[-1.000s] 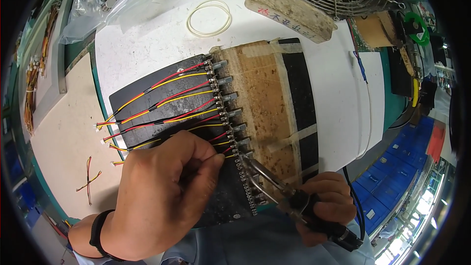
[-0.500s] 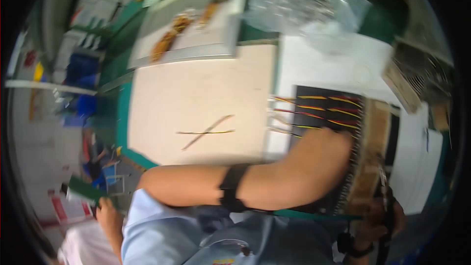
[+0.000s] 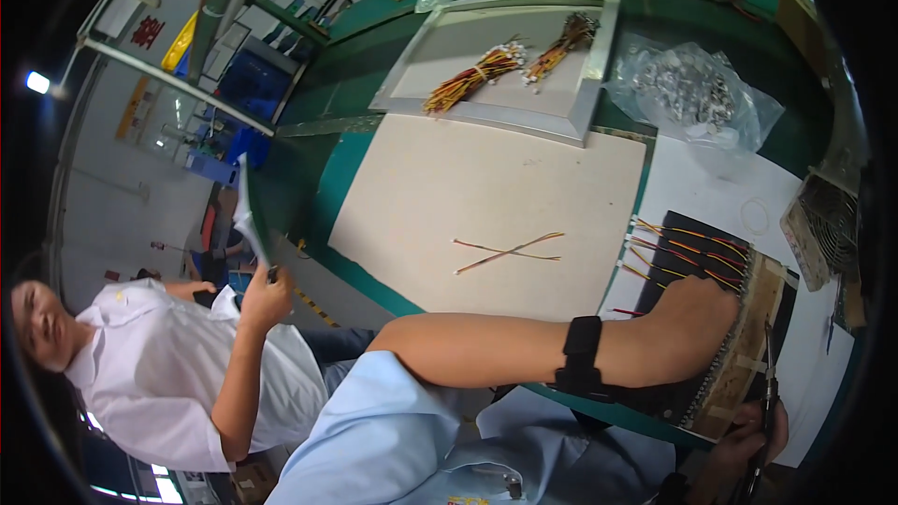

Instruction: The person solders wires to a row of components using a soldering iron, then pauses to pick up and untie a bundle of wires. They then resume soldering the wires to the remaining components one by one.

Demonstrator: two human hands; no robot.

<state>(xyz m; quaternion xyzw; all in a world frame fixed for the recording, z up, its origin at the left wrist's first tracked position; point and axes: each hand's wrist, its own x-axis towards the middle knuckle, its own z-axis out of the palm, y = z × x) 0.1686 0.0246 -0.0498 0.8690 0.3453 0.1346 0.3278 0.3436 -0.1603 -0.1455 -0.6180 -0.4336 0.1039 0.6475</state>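
Note:
My left hand (image 3: 694, 323) is curled over a black board (image 3: 662, 288) at the right; its fingertips are hidden beneath it. Thin red, yellow and black wires (image 3: 687, 249) with white connectors lie in rows across that board, their ends at a row of small metal contacts (image 3: 718, 367) beside a tan wooden strip (image 3: 760, 297). My right hand (image 3: 748, 432), low at the right, is closed round a slim black-handled tool with a thin metal tip, which looks like a soldering iron (image 3: 771, 383). Two loose wires (image 3: 508, 252) lie crossed on a beige sheet (image 3: 449, 178).
Bundles of wires (image 3: 477, 77) lie in a grey-framed tray (image 3: 393, 84) at the back. Right of it sits a clear bag of small parts (image 3: 687, 93). A fan (image 3: 828, 224) stands at the right edge. A person in white (image 3: 178, 365) at the left holds a green folder (image 3: 251, 215).
My view has swung left, so the bench appears farther right and the person with the folder shows more fully. My left hand stays over the board; my right still holds the tool.

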